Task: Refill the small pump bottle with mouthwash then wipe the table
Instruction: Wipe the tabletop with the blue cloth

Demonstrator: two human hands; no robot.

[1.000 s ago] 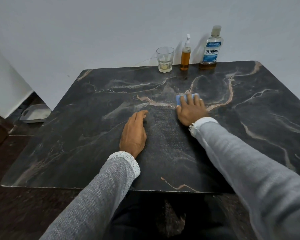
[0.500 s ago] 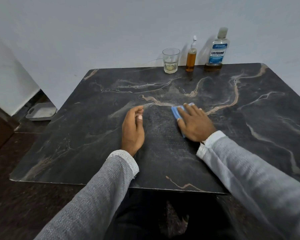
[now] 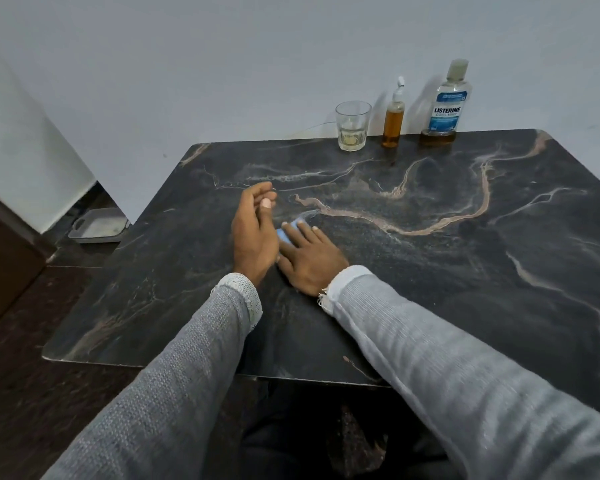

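Observation:
My right hand (image 3: 309,256) presses a small blue cloth (image 3: 286,232) flat onto the dark marble table (image 3: 430,271) with straight fingers; only the cloth's upper left edge shows. My left hand (image 3: 253,233) is right beside it on its edge, fingers loosely curled, holding nothing. At the table's far edge stand the small pump bottle (image 3: 394,119) filled with amber liquid and the Listerine mouthwash bottle (image 3: 447,105), nearly empty with a little amber liquid at its base.
A drinking glass (image 3: 352,126) with a little pale liquid stands left of the pump bottle. A white wall lies behind the table. A grey tray (image 3: 97,225) sits on the dark floor at the left.
My right hand has slid the blue cloth toward me and to the left across the table, until it lies against my left hand. My left hand has tipped up onto its edge.

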